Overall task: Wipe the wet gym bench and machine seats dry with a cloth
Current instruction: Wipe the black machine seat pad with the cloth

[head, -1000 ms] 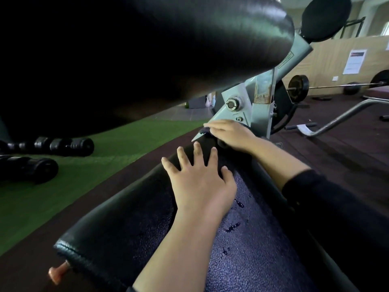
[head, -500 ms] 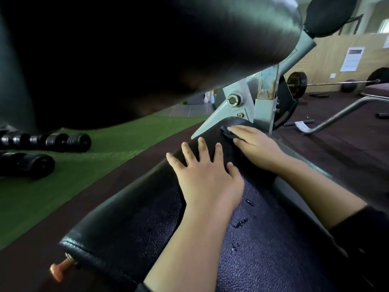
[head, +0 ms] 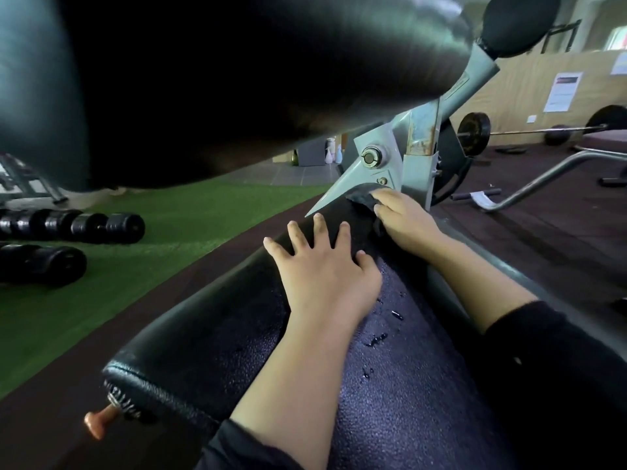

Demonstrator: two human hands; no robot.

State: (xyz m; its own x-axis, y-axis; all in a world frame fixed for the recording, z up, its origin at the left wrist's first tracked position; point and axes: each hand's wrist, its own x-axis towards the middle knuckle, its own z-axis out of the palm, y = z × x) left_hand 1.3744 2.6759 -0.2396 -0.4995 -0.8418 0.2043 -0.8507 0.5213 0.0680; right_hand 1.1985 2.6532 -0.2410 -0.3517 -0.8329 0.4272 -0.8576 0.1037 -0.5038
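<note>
Hands on wet seat pad (head: 390, 385): left hand (head: 325, 266) flat, fingers spread; right hand (head: 403, 222) gripping half-hidden dark cloth (head: 361, 198).

A gym floor, seen from over a padded machine.

Black dumbbells (head: 71, 228) lie in a row on green turf (head: 176, 245), a loaded barbell (head: 529, 132) rests by the wood-panelled wall (head: 529, 83) with a posted notice (head: 562, 92), and dark rubber flooring (head: 549, 225) surrounds a grey steel machine frame (head: 420, 137) with black vinyl pads (head: 210, 337).
</note>
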